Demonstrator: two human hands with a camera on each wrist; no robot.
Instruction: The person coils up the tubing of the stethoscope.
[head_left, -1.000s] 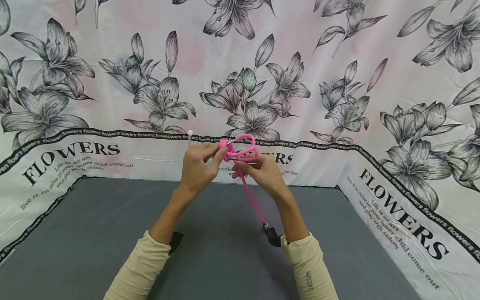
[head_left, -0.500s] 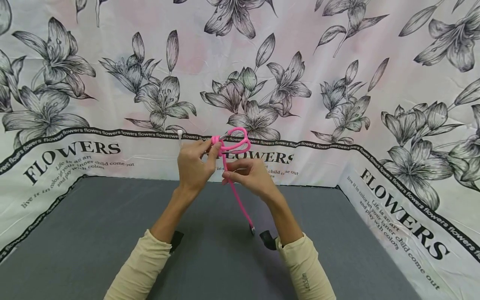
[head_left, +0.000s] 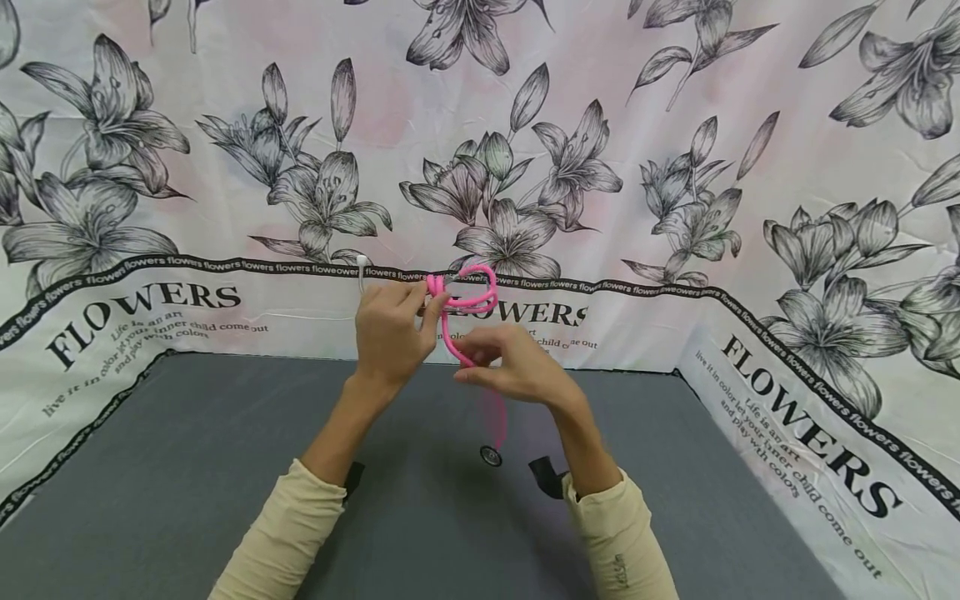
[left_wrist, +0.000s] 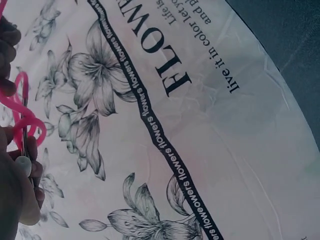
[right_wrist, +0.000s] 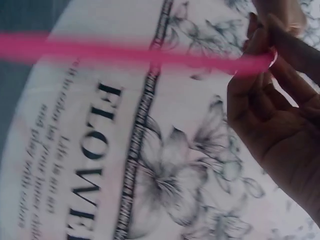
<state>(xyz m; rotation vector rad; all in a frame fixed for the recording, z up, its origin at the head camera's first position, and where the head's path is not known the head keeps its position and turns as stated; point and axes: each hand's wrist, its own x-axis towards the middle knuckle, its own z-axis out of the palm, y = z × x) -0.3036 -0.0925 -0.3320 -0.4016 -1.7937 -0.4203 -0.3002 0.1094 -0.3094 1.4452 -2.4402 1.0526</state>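
While your left hand (head_left: pixel 393 329) pinches the pink loops (head_left: pixel 492 292) at their left end, your right hand (head_left: pixel 517 367) pinches the cord (head_left: pixel 449 342) below those loops, a dark disc (head_left: pixel 491 456) farther below.

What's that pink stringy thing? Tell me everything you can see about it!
The pink cord looks smooth, though I can't tell what it's made of. The left hand pinches it where it is wound in turns beside a bigger open loop, a slim rod among them. A strand curves down to the right hand, which pinches it. Below, a blurred tail hangs toward a small dark disc.
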